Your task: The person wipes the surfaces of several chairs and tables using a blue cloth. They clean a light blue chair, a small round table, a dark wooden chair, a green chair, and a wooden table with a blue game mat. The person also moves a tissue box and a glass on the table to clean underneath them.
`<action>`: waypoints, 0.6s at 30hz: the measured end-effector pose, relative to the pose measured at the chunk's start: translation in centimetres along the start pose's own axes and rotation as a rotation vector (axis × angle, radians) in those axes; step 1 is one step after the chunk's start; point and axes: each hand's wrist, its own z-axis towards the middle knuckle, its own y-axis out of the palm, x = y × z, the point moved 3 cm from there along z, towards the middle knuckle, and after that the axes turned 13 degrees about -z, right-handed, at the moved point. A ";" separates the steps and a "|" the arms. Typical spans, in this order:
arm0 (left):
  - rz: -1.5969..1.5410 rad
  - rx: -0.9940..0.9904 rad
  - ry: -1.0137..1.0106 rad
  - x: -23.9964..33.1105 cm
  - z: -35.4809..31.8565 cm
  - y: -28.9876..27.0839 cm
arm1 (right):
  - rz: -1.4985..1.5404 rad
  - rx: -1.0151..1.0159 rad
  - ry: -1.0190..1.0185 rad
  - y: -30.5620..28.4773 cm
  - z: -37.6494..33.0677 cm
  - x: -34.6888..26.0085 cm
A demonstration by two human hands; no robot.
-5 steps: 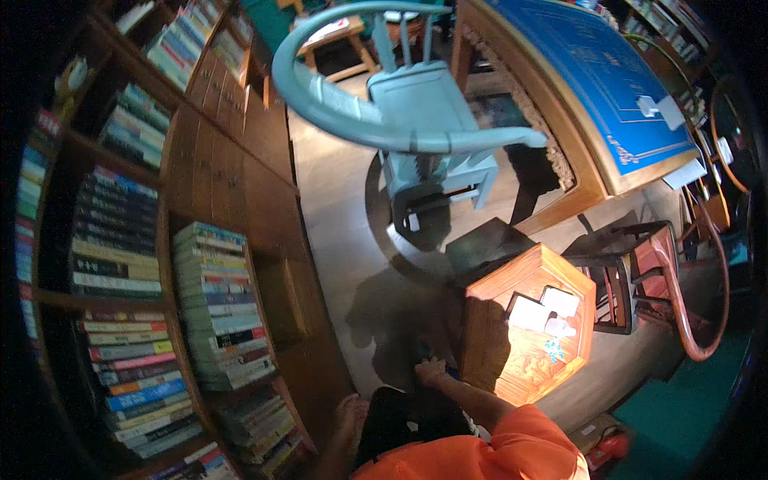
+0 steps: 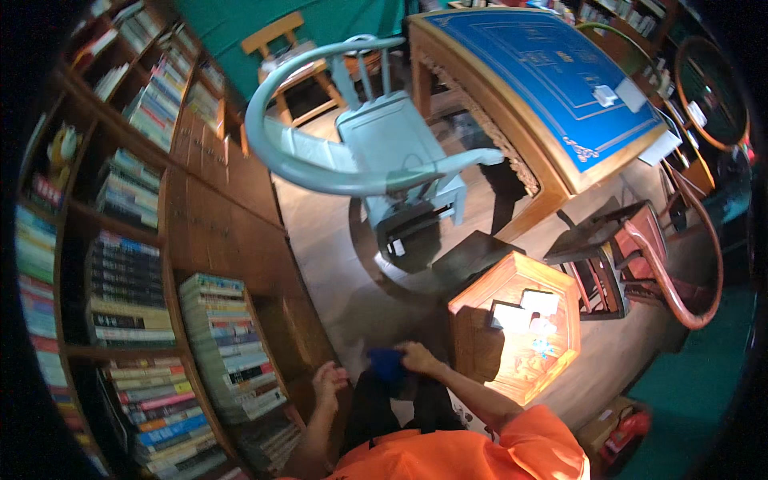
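A bunched, deep blue thing that looks like a cloth hangs over my dark trousers. My right hand is closed on its right side. To the left, near the lower bookcase front, my left hand is raised with its fingers apart and nothing in it. Right of my right forearm stands a small wooden side table with an angular top, brightly lit. On it lie two white cards or booklets and a small turquoise item too small to make out.
A wooden bookcase full of books runs along my left. Ahead is a pale blue round-backed chair beside a large table with a blue top. A dark chair with a curved wooden arm stands to the right.
My right hand has lifted, bringing the blue cloth-like thing into plain view. My left hand has risen and its fingers have spread. The view has shifted, so the furniture sits differently.
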 end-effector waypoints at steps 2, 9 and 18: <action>-0.107 -0.102 0.127 5.8 4.0 2.3 | 0.231 0.246 -0.123 -8.3 -1.2 -5.0; -0.231 -0.192 0.617 28.3 13.7 14.2 | -0.044 1.371 -0.504 -28.5 -4.0 -21.9; 0.011 -0.170 0.828 46.0 22.9 25.2 | -0.635 0.808 0.069 -34.9 13.6 -18.9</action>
